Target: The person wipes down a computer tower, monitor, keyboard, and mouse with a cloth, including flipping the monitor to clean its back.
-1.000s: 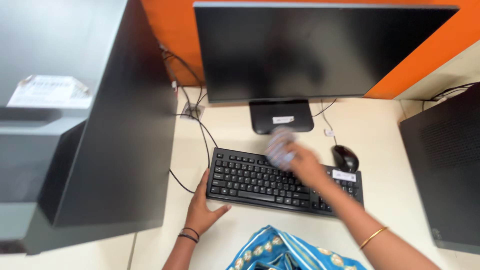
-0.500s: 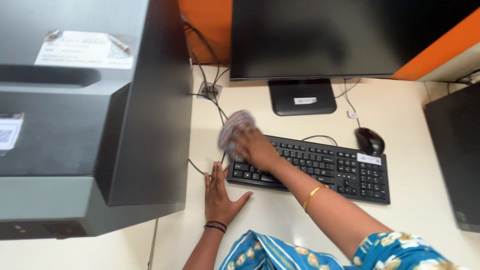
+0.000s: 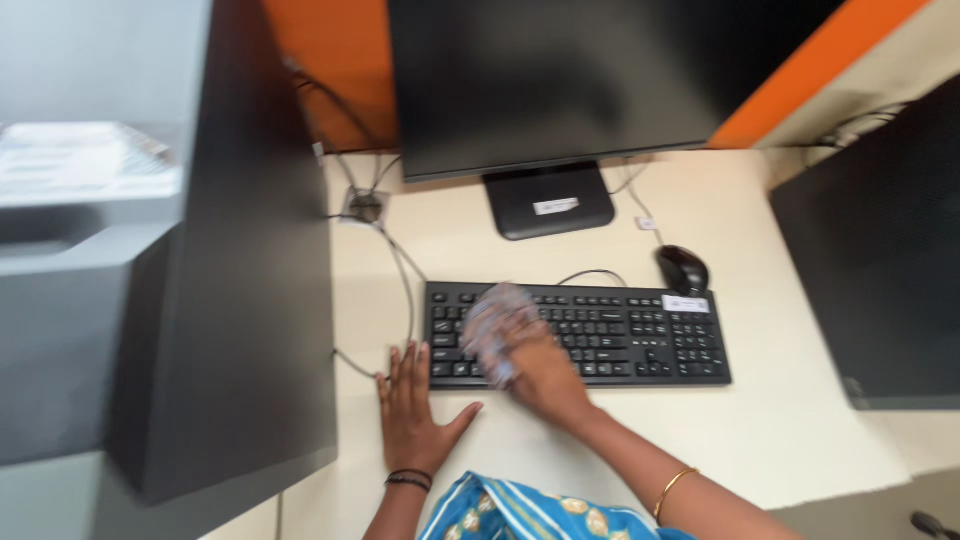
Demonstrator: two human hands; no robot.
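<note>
The right hand [image 3: 540, 365] has come back from the left edge of the flat black plastic keyboard [image 3: 610, 335] and is now pressing the bunched striped cloth [image 3: 493, 325] on its left-middle keys.
The cloth is gripped in closed fingers; the left hand [image 3: 412, 405], flat and holding nothing, rests at the keyboard's 8 o'clock corner. Better strokes: light pressure along the rows toward 3 o'clock, staying clear of the glossy black mouse [image 3: 682, 268].

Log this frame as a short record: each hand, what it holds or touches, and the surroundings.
right hand: grips a blurred patterned cloth, pressed on the left half of the black keyboard
left hand: flat on the cream desk, fingertips at the keyboard's left edge
mouse: behind the keyboard's right end
monitor: dark, behind the keyboard
</note>
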